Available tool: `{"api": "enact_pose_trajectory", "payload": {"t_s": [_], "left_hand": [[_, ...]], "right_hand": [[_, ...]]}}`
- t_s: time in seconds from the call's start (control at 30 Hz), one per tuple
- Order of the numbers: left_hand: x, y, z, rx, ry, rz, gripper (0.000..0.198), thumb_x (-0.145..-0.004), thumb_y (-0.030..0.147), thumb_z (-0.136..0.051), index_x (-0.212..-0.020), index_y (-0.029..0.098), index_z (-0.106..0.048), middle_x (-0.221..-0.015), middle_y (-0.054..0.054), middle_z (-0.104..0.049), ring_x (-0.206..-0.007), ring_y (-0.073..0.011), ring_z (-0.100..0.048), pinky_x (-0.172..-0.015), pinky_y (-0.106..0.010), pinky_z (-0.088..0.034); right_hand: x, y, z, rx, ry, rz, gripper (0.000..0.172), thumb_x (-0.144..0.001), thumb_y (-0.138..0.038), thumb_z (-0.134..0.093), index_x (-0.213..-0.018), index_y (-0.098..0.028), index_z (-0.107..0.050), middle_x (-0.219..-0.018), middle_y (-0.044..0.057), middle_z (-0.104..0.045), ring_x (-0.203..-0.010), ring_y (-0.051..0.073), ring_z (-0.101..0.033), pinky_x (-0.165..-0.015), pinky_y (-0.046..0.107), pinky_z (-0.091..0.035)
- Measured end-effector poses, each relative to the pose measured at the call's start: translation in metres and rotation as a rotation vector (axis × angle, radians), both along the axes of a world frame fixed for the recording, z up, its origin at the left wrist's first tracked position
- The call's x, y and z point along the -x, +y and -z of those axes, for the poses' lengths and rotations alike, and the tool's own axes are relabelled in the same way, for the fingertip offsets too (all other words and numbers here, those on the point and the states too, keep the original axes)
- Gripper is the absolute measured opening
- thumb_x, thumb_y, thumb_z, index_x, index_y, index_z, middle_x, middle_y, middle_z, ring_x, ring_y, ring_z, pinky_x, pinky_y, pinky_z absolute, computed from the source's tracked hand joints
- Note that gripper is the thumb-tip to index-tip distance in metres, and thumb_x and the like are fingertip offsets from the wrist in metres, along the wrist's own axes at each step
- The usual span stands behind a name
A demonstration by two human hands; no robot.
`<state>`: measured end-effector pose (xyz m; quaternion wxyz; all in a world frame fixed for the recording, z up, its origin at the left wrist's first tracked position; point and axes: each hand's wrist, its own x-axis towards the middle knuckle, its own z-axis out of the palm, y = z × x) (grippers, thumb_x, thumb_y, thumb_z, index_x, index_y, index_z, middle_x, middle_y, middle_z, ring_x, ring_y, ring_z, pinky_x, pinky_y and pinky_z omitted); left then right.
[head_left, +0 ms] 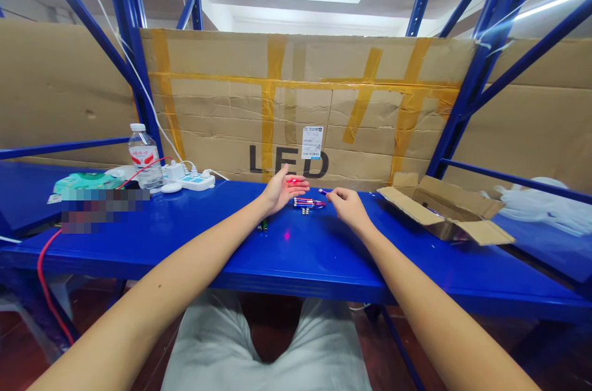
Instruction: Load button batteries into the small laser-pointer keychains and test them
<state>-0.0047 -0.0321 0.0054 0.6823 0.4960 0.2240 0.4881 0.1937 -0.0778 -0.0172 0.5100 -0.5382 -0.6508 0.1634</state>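
My right hand (346, 206) is closed around a small purple laser pointer (325, 192), its pale tip turned toward my left hand. With fingers stretched out and palm facing right, my left hand (283, 190) holds nothing. A bright red spot shines on its palm, and a red glow shows on the tabletop nearer to me. Between the hands lies a bunch of similar shiny purple pens (309, 203). Several tiny silver pieces (305, 211), too small to name, lie just in front of them. Dark green cylinders (263, 226), perhaps batteries, sit partly hidden beside my left wrist.
An open cardboard box (451, 209) stands at the right of the blue table (296, 261). On the left are a water bottle (144, 160), a white power strip (197, 180) and a green packet (86, 182). A tall cardboard sheet (222, 113) closes off the back.
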Motion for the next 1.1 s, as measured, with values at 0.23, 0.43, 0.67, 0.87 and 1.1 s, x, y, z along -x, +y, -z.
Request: {"api": "enact_pose_trajectory", "payload": {"t_s": [0.23, 0.43, 0.67, 0.87, 1.1], "left_hand": [[-0.0001, -0.0008, -0.0005, -0.003, 0.001, 0.001, 0.062, -0.095, 0.055, -0.031, -0.090, 0.005, -0.068, -0.095, -0.022, -0.071, -0.088, -0.0244, -0.069, -0.087, -0.034, -0.052], [-0.0001, -0.0004, 0.0000, -0.005, 0.010, 0.002, 0.062, -0.095, 0.054, -0.031, -0.090, 0.005, -0.068, -0.095, -0.023, -0.070, -0.088, -0.0245, -0.069, -0.089, -0.035, -0.051], [-0.0003, -0.0026, -0.0007, -0.013, 0.038, 0.005, 0.062, -0.096, 0.054, -0.029, -0.090, 0.006, -0.068, -0.095, -0.022, -0.071, -0.089, -0.0246, -0.069, -0.091, -0.036, -0.050], [-0.0008, -0.0046, -0.0019, -0.013, 0.049, 0.001, 0.062, -0.096, 0.054, -0.029, -0.086, 0.007, -0.068, -0.094, -0.021, -0.071, -0.090, -0.0248, -0.069, -0.091, -0.035, -0.050], [-0.0008, -0.0039, -0.0013, -0.017, 0.054, 0.017, 0.062, -0.096, 0.054, -0.028, -0.085, 0.008, -0.069, -0.091, -0.019, -0.071, -0.089, -0.0244, -0.069, -0.089, -0.036, -0.050]], "right_hand": [[0.0009, -0.0028, 0.0001, -0.015, -0.128, 0.044, 0.025, -0.073, -0.038, -0.051, -0.057, -0.018, -0.053, -0.057, -0.001, -0.052, -0.062, 0.015, -0.046, -0.061, 0.027, -0.033], [0.0001, -0.0015, 0.0003, -0.054, -0.093, 0.040, 0.026, -0.074, -0.038, -0.050, -0.056, -0.019, -0.052, -0.055, -0.001, -0.049, -0.060, 0.015, -0.044, -0.059, 0.027, -0.031], [0.0007, -0.0034, -0.0011, -0.043, -0.037, 0.012, 0.025, -0.074, -0.036, -0.051, -0.057, -0.019, -0.050, -0.055, -0.003, -0.046, -0.059, 0.013, -0.039, -0.057, 0.026, -0.028], [0.0004, -0.0025, -0.0001, -0.045, -0.021, -0.002, 0.024, -0.074, -0.037, -0.052, -0.058, -0.019, -0.049, -0.055, -0.003, -0.045, -0.058, 0.013, -0.038, -0.057, 0.026, -0.028], [-0.0001, -0.0014, 0.0003, -0.049, -0.024, -0.002, 0.024, -0.074, -0.038, -0.051, -0.058, -0.019, -0.049, -0.056, -0.003, -0.045, -0.058, 0.013, -0.038, -0.056, 0.026, -0.028]]}}
